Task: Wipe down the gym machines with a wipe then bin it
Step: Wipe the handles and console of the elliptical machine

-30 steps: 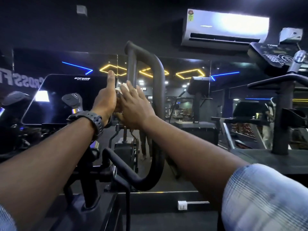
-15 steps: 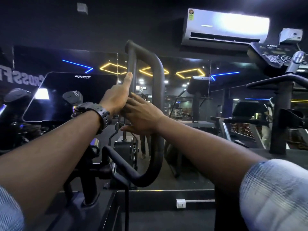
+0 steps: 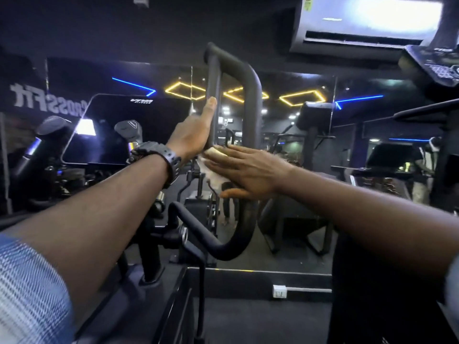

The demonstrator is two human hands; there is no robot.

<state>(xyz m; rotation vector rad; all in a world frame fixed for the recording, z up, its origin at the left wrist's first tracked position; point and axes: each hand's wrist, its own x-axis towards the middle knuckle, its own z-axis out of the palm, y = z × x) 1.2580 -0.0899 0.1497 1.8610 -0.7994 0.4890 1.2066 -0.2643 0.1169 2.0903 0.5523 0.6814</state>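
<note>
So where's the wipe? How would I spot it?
Find the tall black looped handlebar in the middle, in front of the mirror. Both hands meet at its thin upright bar, and the wipe is the pale crumpled sheet under the flat right hand, beside the left hand. Everything around it is dark; only it is whitish.

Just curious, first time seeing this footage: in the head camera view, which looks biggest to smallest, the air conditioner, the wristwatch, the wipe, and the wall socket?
1. Air conditioner, though cut off at the top edge.
2. Wristwatch, enlarged by nearness to the camera.
3. Wipe, partly hidden under the right hand, so unsure against the watch.
4. Wall socket.
</note>
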